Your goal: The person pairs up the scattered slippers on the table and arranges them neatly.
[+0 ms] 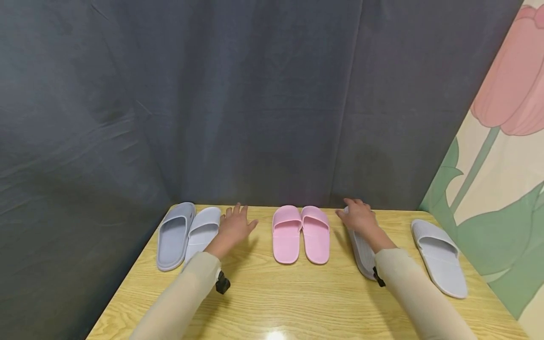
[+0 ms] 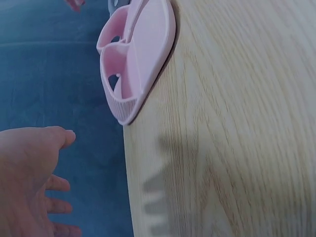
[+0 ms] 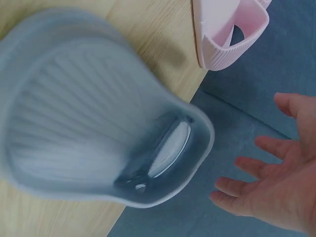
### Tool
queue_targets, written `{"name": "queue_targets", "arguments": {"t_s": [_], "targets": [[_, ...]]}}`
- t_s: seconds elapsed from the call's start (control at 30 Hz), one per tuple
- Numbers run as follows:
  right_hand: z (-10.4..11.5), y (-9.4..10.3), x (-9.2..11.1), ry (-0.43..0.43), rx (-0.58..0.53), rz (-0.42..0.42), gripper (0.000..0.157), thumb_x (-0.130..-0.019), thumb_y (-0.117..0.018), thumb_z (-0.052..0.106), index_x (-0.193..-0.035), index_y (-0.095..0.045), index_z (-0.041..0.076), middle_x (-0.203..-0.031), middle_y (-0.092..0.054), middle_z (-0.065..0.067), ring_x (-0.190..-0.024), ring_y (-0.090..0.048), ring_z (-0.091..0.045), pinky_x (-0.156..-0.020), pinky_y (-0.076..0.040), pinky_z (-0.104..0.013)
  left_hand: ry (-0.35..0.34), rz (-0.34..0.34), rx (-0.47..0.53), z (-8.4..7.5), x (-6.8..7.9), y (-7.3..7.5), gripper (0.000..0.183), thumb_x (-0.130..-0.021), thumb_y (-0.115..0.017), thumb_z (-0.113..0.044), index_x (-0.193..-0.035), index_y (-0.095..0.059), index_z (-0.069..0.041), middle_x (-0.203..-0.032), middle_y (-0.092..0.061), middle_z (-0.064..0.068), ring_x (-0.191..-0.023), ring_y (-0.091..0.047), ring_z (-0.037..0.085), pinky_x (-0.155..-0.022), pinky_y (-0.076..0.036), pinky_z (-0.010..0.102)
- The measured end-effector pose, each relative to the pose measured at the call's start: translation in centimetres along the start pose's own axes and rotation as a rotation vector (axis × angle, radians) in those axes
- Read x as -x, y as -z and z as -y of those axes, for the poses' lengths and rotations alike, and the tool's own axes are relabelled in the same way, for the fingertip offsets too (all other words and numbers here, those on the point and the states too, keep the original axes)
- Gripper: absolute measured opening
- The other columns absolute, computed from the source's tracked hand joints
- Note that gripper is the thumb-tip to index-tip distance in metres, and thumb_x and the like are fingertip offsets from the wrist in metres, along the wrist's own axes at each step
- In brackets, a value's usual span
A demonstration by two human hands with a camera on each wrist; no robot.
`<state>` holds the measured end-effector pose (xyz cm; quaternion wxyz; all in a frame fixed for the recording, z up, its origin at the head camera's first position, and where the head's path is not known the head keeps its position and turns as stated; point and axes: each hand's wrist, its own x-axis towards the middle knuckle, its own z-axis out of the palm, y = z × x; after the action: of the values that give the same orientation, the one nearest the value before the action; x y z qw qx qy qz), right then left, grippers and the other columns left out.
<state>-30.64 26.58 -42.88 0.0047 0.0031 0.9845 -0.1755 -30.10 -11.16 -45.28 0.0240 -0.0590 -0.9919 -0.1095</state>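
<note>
**Spread fingers on either side of the pink slippers (image 1: 293, 238)**

Head view: left of the pink pair, the left hand (image 1: 234, 227) fans its fingers beside a pale slipper (image 1: 203, 233), whose heel the sleeve (image 1: 180, 293) partly hides. Right of the pair, the right hand (image 1: 360, 220), fingers loosely extended, covers the front of a ribbed grey slipper (image 1: 362, 257).

Left wrist: the pair, cropped above, reveals toe openings unseen overhead.

Right wrist: the grey slipper, cropped, stands visibly apart from the fingers.

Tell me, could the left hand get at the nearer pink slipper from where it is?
Probably yes: the left hand looks free, and nothing visible stands between it and the pink slipper.
</note>
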Motion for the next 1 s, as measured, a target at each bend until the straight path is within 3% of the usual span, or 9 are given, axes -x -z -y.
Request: {"name": "queue_targets", "arguments": {"t_s": [0.27,0.6,1.0], "targets": [[-2.1,0.3,1.0,-0.020,-0.006,-0.021,0.066,-0.102,-0.052,0.038,-0.149,-0.039,-0.005,-0.150,-0.033,-0.037,-0.135,-0.029,-0.063,-0.104,-0.029,-0.075,0.050,0.021,0.065,2.5,1.0,0.4,0.075,-0.101,-0.053,-0.053,-0.157,-0.036,-0.006,-0.162,-0.028,0.023,-0.145,-0.028,0.048,-0.110,-0.030,0.065],[-5.7,2.3,1.7,-0.052,-0.021,-0.040,0.068,-0.102,-0.050,0.041,-0.148,-0.038,-0.007,-0.149,-0.027,-0.040,-0.133,-0.027,-0.066,-0.100,-0.030,-0.076,0.076,0.029,0.152,5.9,0.8,1.1,0.077,-0.101,-0.054,-0.050,-0.159,-0.029,-0.004,-0.163,-0.022,0.026,-0.146,-0.023,0.050,-0.109,-0.028,0.069],[-10.6,2.5,3.1,-0.101,-0.042,-0.122,0.063,-0.102,-0.047,0.039,-0.143,-0.042,-0.008,-0.146,-0.030,-0.043,-0.123,-0.031,-0.072,-0.091,-0.034,-0.077,0.104,0.025,0.226,9.0,0.6,1.3,0.076,-0.101,-0.054,-0.045,-0.158,-0.029,-0.001,-0.162,-0.022,0.030,-0.146,-0.020,0.053,-0.112,-0.026,0.069]]}}
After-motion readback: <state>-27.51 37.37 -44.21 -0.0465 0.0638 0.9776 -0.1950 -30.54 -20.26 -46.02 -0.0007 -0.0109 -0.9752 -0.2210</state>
